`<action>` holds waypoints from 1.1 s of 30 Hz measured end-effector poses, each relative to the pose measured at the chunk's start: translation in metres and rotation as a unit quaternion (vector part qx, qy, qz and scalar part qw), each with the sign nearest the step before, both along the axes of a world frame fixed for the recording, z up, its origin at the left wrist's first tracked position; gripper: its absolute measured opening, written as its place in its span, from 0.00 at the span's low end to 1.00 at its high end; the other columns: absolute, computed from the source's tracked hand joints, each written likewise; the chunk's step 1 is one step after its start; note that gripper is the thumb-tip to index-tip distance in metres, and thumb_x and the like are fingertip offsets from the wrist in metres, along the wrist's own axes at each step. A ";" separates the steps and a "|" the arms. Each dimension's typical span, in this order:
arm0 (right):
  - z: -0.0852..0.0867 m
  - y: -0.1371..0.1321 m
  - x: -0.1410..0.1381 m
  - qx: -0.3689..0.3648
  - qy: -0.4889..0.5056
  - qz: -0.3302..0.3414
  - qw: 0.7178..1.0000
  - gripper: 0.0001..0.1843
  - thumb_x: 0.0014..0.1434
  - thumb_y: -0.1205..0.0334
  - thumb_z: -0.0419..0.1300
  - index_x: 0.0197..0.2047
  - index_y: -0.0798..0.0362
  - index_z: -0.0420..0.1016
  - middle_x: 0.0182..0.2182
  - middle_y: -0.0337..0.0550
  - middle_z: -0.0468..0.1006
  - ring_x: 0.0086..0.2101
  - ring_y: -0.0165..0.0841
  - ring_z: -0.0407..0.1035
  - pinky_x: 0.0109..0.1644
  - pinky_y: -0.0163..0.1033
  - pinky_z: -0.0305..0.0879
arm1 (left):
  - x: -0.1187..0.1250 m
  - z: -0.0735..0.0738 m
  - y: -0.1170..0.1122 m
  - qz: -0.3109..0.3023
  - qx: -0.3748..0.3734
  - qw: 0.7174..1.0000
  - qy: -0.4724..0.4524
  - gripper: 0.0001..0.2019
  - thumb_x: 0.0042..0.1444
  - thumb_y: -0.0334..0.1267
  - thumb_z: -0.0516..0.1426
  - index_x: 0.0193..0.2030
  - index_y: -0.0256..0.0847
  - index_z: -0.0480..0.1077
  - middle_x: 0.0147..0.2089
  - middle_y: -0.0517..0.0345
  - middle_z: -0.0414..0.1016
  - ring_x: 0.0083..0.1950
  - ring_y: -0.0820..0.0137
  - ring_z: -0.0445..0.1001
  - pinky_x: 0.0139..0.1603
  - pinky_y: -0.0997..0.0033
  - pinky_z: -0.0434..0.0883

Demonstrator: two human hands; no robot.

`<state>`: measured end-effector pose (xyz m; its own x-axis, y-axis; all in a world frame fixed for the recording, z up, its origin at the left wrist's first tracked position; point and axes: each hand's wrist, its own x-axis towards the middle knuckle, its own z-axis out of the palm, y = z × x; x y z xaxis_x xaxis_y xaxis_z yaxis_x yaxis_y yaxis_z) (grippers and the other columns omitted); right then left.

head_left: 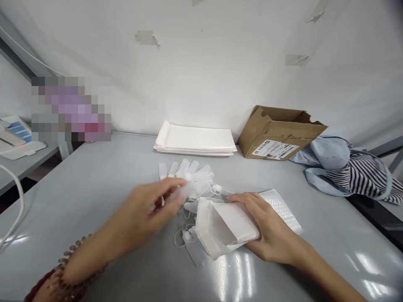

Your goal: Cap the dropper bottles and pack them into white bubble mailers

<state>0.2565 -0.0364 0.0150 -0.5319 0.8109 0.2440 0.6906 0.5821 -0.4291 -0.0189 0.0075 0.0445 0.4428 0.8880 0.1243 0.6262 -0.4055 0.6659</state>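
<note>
A white padded envelope (226, 226) lies on the grey table (103, 176) with its mouth held open toward the left. My right hand (267, 230) rests on top of it, fingers gripping its upper flap. My left hand (147, 209) is blurred by motion just left of the envelope, fingers pinched on a small clear plastic packet (189, 191). Behind the hands several small white packets (189, 170) lie spread in a row. Thin white cords and tags (184, 239) lie below the envelope's mouth.
A stack of white padded envelopes (195, 140) lies at the back by the wall. To its right stands an open cardboard box (278, 132) with a label. Blue and striped clothing (349, 167) is heaped at the right edge. Another desk (19, 147) stands at left.
</note>
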 end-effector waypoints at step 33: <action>-0.003 -0.011 -0.011 0.055 0.024 -0.005 0.998 0.29 0.49 0.68 0.56 0.55 0.53 0.57 0.42 0.50 0.73 0.39 0.43 0.68 0.41 0.49 0.64 | 0.016 0.006 -0.024 -0.167 0.076 0.980 -0.079 0.18 0.58 0.27 0.49 0.48 0.49 0.72 0.47 0.62 0.80 0.46 0.70 0.79 0.44 0.76 0.75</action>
